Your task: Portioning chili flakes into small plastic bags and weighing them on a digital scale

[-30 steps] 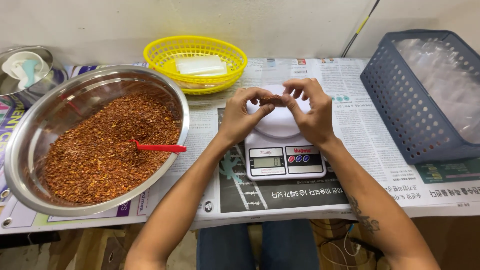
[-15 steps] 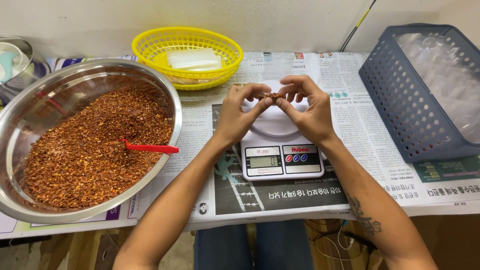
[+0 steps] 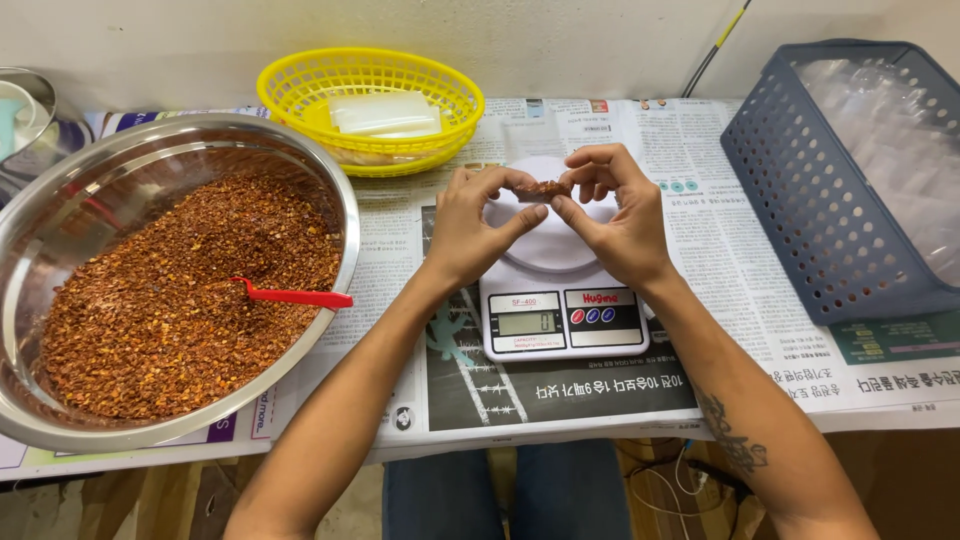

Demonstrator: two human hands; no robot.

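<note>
Both my hands meet just above the round white platform of a small digital kitchen scale (image 3: pixel 560 318). My left hand (image 3: pixel 478 225) and my right hand (image 3: pixel 615 215) pinch between their fingertips a small clear packet (image 3: pixel 542 189) filled with reddish-brown flakes. The packet hangs over the far part of the scale's platform. A large steel bowl (image 3: pixel 330 190) full of the same red-brown flakes stands at the left, with a red plastic scoop (image 3: pixel 295 296) lying in it, handle toward the scale.
A yellow plastic basket (image 3: pixel 300 85) holding clear flat bags sits at the back. A dark blue slatted basket (image 3: pixel 800 215) with clear plastic inside stands at the right. Newspaper (image 3: pixel 700 170) covers the table. A metal lidded pot (image 3: pixel 22 110) shows at far left.
The view has shifted slightly, so the bowl sits further left. My hands have stayed over the scale, fingers working on the packet, which now shows more plainly between them.
</note>
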